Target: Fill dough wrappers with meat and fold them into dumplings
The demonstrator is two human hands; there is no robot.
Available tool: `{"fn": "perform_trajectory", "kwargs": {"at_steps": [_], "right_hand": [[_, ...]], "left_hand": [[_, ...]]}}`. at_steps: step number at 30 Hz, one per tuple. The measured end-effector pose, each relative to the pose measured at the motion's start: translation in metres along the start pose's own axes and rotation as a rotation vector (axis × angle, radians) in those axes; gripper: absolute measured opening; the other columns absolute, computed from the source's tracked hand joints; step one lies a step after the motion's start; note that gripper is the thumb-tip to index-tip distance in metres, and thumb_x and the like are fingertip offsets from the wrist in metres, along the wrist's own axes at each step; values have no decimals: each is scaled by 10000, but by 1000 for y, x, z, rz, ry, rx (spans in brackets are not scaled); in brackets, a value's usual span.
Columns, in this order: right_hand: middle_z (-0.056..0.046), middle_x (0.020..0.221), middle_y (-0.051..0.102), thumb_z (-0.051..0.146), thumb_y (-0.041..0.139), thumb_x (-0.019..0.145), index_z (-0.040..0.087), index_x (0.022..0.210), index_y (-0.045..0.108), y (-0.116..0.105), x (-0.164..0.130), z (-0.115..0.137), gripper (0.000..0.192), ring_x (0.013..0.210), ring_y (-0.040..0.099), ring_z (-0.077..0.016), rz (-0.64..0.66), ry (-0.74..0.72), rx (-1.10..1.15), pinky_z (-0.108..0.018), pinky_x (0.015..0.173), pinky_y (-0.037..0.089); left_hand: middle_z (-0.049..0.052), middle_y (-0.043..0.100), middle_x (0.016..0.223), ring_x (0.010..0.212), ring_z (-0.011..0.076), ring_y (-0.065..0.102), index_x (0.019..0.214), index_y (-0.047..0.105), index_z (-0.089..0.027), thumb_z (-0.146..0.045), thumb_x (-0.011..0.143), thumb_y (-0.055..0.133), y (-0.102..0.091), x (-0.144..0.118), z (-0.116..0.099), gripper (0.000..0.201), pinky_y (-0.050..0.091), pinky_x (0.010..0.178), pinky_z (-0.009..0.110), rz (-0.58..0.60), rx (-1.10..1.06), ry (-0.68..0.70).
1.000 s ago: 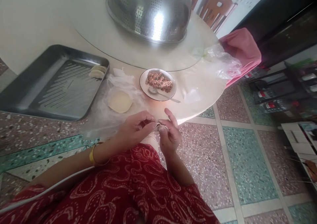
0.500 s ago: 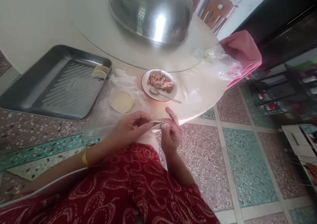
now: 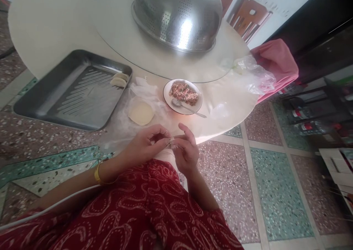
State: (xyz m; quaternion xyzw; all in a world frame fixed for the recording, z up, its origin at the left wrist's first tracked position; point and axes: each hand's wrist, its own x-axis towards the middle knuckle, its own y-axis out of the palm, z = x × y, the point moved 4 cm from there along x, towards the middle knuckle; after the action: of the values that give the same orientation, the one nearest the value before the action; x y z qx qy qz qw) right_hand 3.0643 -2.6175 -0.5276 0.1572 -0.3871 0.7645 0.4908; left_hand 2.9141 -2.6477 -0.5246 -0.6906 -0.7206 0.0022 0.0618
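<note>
Where the two hands meet above the lap, just short of the table [image 3: 41, 29] edge, a small dumpling [image 3: 168, 143] is pinched between the fingertips of the left hand [image 3: 145, 145] and the right hand [image 3: 186, 152]; it is largely hidden by the fingers. A gold bangle [image 3: 97, 173] is worn on the left wrist. Just beyond the left hand, a round dough wrapper [image 3: 141, 113] is laid on clear plastic. Beyond the right hand, a plate of minced filling [image 3: 182, 96] with a spoon [image 3: 187, 107] is set. Further left, a metal tray [image 3: 74, 90] holding two finished dumplings [image 3: 119, 80] is placed. Well beyond both hands, an upturned steel colander [image 3: 178, 16] is seen.
</note>
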Motion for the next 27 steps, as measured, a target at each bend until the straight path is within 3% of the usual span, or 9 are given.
{"fn": "perform_trajectory", "kwargs": {"at_steps": [7,11,18,27], "right_hand": [[-92,1287,607,220,545,922,251,1109,562,-1,5,2,190,1121,652,-204,-27,4,-30,-359,802,609],[-128,1368,550,272,521,941,228,1172,579,-1,4,2,243,962,697,-162,-20,29,-93,-324,775,619],[-116,1320,593,250,516,939,220,1101,645,2,1,2,210,860,706,-140,-47,51,-37,-321,751,623],[-109,1306,601,225,539,922,237,1089,625,1,3,3,188,866,702,-145,-80,27,-42,-326,736,618]], "left_hand": [[10,633,809,721,113,565,843,638,-179,-236,869,545,0,0,-5,112,440,630,233,23,68,77],[19,645,845,763,116,579,870,657,-185,-213,892,550,-1,-1,-9,113,443,665,242,45,101,162],[7,614,868,777,101,560,907,656,-208,-205,912,546,-1,-3,-8,110,430,664,222,59,92,204],[11,635,877,799,116,576,943,623,-202,-273,917,548,0,-7,1,107,465,710,233,-13,1,111]]}}
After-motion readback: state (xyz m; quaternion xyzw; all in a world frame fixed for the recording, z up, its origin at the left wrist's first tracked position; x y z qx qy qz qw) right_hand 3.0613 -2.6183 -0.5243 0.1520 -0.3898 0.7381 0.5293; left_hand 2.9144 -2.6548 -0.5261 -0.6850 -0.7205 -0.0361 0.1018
